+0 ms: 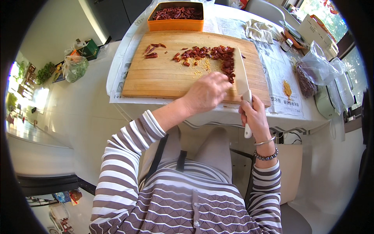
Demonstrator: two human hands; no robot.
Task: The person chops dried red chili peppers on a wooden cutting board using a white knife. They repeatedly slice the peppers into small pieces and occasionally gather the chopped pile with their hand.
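Observation:
My right hand [254, 117] grips the white handle of a kitchen knife [241, 73], whose pale blade lies on the wooden cutting board [163, 79]. Along the blade's left side runs a heap of cut dried red chillies [223, 57], trailing off to the left. Loose yellow seeds [206, 65] are scattered below the heap. My left hand [209, 90] hovers at or touches the near end of the chillies; its fingers are bent and slightly blurred, so I cannot tell whether they pinch anything. A few whole dried chillies [151, 52] lie at the board's upper left.
Behind the board stands an orange rectangular tin [175, 26] of dried chillies. Newspaper [280, 96] covers the table, with a small seed pile [287, 88] on it. A crumpled cloth [259, 30], a small jar [286, 45] and a plastic bag [306, 79] are at the right.

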